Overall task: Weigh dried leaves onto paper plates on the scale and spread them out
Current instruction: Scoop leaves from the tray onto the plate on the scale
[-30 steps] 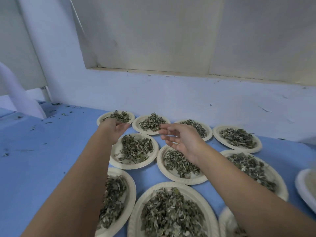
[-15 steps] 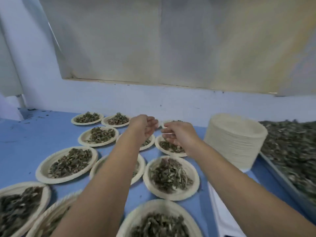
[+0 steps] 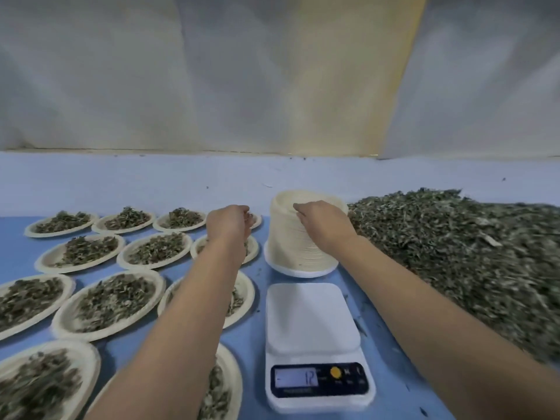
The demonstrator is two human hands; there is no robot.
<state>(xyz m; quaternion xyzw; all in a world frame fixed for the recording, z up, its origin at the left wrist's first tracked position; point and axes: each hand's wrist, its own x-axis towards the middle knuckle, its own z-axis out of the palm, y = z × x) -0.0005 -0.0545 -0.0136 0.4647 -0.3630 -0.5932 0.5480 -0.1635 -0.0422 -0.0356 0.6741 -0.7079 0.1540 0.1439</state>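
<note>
A white digital scale (image 3: 312, 319) stands bare on the blue table, and its display shows 12. Behind it rises a tall stack of paper plates (image 3: 303, 253). My right hand (image 3: 322, 224) lies on top of the stack, with bent fingers gripping the top plate. My left hand (image 3: 231, 224) hovers over the filled plates (image 3: 154, 248) left of the stack, fingers loosely curled, nothing plainly held. A large heap of dried leaves (image 3: 454, 253) fills the right side.
Several paper plates with spread leaves cover the blue table (image 3: 18, 253) to the left in rows, down to the near edge. Loose leaf crumbs lie around the scale. A pale wall and hanging sheet (image 3: 272, 86) close off the back.
My view has swung right from the filled plates to the scale, plate stack and leaf heap. My right hand moved right onto the top of the stack; my left hand followed.
</note>
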